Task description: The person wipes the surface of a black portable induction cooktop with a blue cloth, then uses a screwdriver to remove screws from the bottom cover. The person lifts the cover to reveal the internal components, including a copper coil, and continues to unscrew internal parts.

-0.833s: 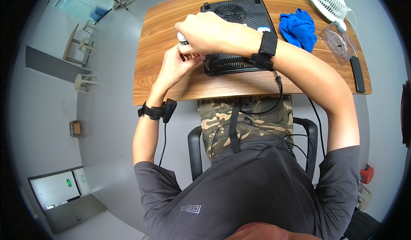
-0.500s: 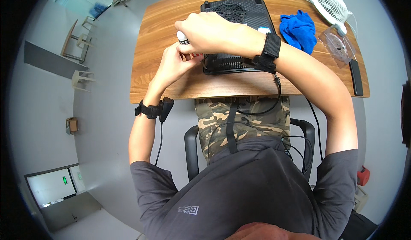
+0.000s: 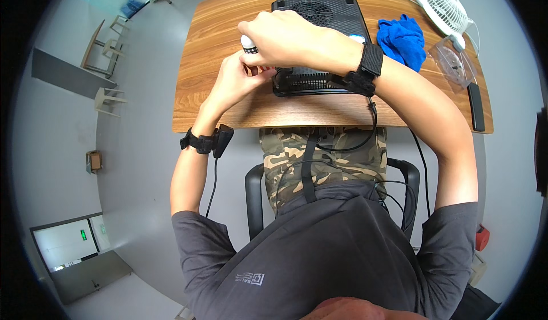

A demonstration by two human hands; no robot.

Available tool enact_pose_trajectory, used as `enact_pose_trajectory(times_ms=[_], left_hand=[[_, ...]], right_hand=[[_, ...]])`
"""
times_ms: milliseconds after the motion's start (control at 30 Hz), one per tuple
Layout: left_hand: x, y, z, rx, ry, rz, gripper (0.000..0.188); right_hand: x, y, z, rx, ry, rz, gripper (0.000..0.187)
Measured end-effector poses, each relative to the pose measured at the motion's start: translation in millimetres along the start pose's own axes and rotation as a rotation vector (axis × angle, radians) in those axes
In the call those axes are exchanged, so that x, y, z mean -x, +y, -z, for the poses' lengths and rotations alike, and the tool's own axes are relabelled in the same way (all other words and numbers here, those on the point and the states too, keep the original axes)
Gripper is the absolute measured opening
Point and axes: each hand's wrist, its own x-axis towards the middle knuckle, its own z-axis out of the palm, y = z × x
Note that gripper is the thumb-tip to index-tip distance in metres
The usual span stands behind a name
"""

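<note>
Probably light and stiff, the small white round-ended cylinder with a black-and-white patterned band point(image 3: 248, 43) looked like hard, smooth plastic, a little slippery for a damp palm but hardly fragile. It stood out beside the near left corner of the flat black plastic appliance with a round fan grille point(image 3: 342, 20), at the thumb side of the right hand point(image 3: 279, 37). The band seemed the best place to take hold, being clear of the slick rounded end. The appliance, lying grille up on the brown wood-grain table point(image 3: 205, 46), appeared rigid and much heavier; its side edges would have given the firmest hold, since the grille slats looked thinner and easier to crack.

The right forearm reached across from the right, nearly level over the appliance, the wrist in a black strap point(image 3: 371, 60) and the fingers curled into a fist around the cylinder. Lower down, the left hand point(image 3: 237, 80) rose from the near edge — wrist bent inward, thumb stretched toward the appliance's corner. Whether its thumb and fingers pinched anything could not be told — the right fist hid the gap, where only a sliver of red showed.
</note>
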Motion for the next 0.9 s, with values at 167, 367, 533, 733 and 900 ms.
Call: enact_pose_trajectory(times_ms=[167, 367, 533, 733, 900], left_hand=[[0.0, 5.5, 1.1, -0.005, -0.014, 0.029, 0.015], [1.3, 5.3, 2.7, -0.014, -0.012, 0.030, 0.015], [0.9, 3.0, 0.6, 0.013, 0.004, 0.012, 0.015], [-0.1, 3.3, -1.0, -0.008, -0.004, 0.041, 0.015], [1.2, 5.2, 0.7, -0.012, 0.010, 0.023, 0.014]], right_hand=[[1.6, -0.4, 1.0, -0.005, -0.010, -0.014, 0.044], [1.3, -0.2, 0.2, -0.009, -0.003, -0.006, 0.044], [1.2, 1.1, 0.1, 0.012, 0.014, -0.004, 0.043], [1.8, 0.5, 2.0, 0.000, -0.007, -0.014, 0.043], [3.5, 1.1, -0.9, -0.018, 0.035, 0.004, 0.044]])
